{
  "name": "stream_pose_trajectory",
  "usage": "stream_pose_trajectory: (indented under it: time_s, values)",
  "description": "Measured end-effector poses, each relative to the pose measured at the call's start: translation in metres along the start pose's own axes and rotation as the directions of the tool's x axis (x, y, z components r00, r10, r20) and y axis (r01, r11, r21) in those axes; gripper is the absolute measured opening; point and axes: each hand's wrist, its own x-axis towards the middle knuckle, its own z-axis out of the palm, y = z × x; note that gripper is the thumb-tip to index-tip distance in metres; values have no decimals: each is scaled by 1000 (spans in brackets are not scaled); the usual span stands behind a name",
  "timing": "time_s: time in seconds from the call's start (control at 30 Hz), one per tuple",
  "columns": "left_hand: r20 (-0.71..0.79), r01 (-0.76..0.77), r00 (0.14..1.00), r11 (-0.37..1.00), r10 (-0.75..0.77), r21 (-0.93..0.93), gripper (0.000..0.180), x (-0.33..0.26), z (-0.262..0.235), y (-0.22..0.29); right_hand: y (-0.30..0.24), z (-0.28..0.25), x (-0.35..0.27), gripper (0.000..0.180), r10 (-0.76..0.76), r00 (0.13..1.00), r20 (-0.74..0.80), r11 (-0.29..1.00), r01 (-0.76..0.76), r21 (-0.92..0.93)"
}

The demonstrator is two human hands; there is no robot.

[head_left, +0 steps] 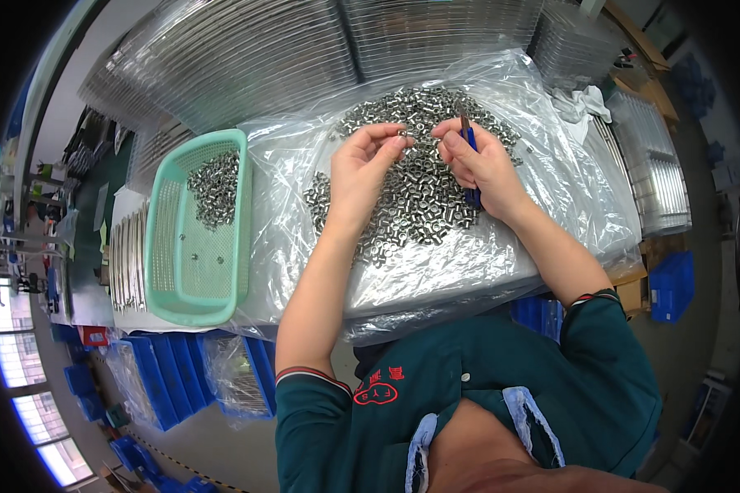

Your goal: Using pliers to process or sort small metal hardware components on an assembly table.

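Note:
A wide pile of small shiny metal fittings (419, 218) lies on clear plastic sheeting in front of me. Over the pile, my left hand (360, 174) is closed, thumb and forefinger pinching one small metal fitting (402, 133). Across from it, my right hand (489, 168) has its fingers curled around a slim blue-handled tool (472, 195) that looks like a utility knife, its metal end pointing away from me. The right thumb and forefinger come close together near the left fingertips. Whether they also pinch a fitting, I cannot tell.
Left of the pile stands a green plastic basket (240, 287) with fittings heaped toward its far end. Stacked clear ribbed trays (263, 57) line the back. More trays (649, 164) and a white cloth (580, 105) are at right. Blue bins (160, 382) sit below the table's left front edge.

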Motion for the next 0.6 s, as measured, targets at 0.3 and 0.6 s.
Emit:
stream_pose_trajectory:
  time_s: [0.3, 0.6]
  values:
    - [188, 190, 969, 970, -160, -154, 23, 0, -2, -3, -1, -1, 2, 18, 263, 956, 130, 938, -285, 198]
    - [240, -506, 856, 653, 457, 563, 23, -6, 12, -6, 7, -5, 5, 18, 328, 928, 178, 865, -371, 337]
